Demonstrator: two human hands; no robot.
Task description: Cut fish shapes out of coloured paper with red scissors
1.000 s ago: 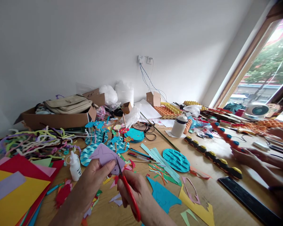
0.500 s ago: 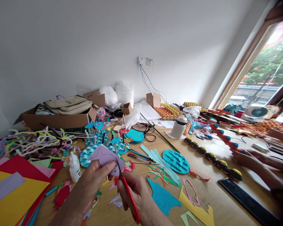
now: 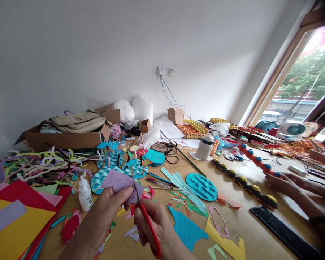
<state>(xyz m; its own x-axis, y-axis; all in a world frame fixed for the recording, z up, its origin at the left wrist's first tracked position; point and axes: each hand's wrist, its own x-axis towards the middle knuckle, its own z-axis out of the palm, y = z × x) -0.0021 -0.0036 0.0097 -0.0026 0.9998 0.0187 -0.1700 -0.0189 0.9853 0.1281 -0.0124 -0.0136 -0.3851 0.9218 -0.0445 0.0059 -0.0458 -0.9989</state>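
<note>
A piece of purple paper (image 3: 118,180) with a fish-like outline drawn on it is pinched between the thumb and fingers of my left hand (image 3: 115,202). My right hand (image 3: 154,220) grips red-handled scissors (image 3: 148,225), their dark blades at the right part of the paper. Just left of my left hand stands a white glue bottle (image 3: 85,195). Small paper scraps lie under and around both hands. A cut piece of blue paper (image 3: 186,227) rests to the right of my right hand.
Coloured paper sheets (image 3: 29,216) are stacked at the left, below a heap of pipe cleaners (image 3: 48,168). Blue paper discs (image 3: 202,186) lie mid-table. At the right, another person's hands (image 3: 281,184) hold a painted egg-carton strip (image 3: 257,160) beside a black tray-like object (image 3: 284,231).
The scissors and purple paper keep nearly the same position, with only a slight shift of the blades. The other person's egg-carton strip has moved slightly left.
</note>
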